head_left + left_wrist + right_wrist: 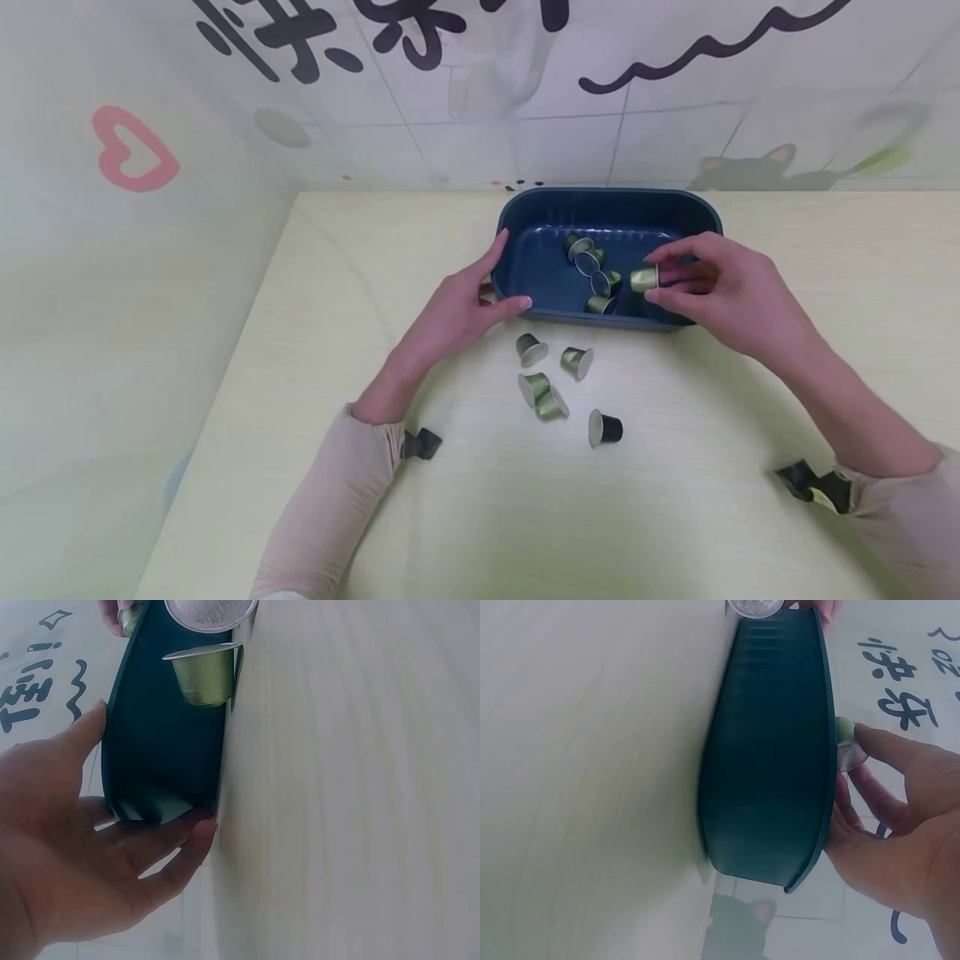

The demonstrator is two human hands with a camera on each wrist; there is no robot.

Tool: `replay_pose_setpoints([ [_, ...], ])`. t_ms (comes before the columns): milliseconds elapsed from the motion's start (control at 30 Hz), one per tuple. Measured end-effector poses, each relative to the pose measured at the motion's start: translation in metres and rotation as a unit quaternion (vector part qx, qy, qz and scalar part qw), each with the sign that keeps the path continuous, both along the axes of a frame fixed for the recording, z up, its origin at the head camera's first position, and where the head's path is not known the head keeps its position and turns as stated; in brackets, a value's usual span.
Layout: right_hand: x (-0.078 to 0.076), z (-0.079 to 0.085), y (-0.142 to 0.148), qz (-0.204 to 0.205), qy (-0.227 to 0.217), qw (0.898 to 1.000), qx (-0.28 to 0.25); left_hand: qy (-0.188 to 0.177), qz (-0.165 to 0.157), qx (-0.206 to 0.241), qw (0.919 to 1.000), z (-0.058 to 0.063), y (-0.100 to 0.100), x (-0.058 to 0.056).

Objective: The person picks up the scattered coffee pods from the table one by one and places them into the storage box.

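Note:
A dark blue rectangular tub [540, 317] stands against the back wall, with several green coffee capsules [613, 282] lying inside it. My left hand [461, 308] holds the tub's left end, the thumb over the front rim and the fingers around the end wall. Over the tub's right part, my right hand [738, 283] pinches a green coffee capsule [642, 279] between thumb and fingertips. That capsule [844, 729] shows just above the rim in the right wrist view. In front of the tub, several more green capsules [576, 362] and one black capsule [611, 429] lie on the table.
The pale wooden table [487, 517] meets a tiled wall [555, 150] close behind the tub. Another wall [135, 333] runs along the left edge. Dark strap ends hang at the left cuff [423, 444] and the right cuff [813, 487].

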State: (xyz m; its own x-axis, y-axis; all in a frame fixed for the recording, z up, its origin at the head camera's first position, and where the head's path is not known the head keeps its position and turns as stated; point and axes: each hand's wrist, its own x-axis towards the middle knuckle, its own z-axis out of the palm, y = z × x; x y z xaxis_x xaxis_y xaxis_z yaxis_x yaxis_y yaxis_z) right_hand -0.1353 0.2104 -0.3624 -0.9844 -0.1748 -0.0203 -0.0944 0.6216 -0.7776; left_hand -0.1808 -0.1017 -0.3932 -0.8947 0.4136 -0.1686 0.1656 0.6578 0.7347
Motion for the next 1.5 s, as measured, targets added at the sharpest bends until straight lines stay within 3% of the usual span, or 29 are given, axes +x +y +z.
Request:
replay_pose_setpoints([
  [900,-0.021,-0.001,-0.012,-0.015,-0.039,0.996,0.074,0.003,-0.003,0.004,1.0000,0.001,0.000,0.000],
  [1500,-0.031,-0.006,-0.025,0.010,-0.055,0.993,0.102,0.012,-0.003,-0.002,0.9999,-0.002,-0.001,0.000],
])
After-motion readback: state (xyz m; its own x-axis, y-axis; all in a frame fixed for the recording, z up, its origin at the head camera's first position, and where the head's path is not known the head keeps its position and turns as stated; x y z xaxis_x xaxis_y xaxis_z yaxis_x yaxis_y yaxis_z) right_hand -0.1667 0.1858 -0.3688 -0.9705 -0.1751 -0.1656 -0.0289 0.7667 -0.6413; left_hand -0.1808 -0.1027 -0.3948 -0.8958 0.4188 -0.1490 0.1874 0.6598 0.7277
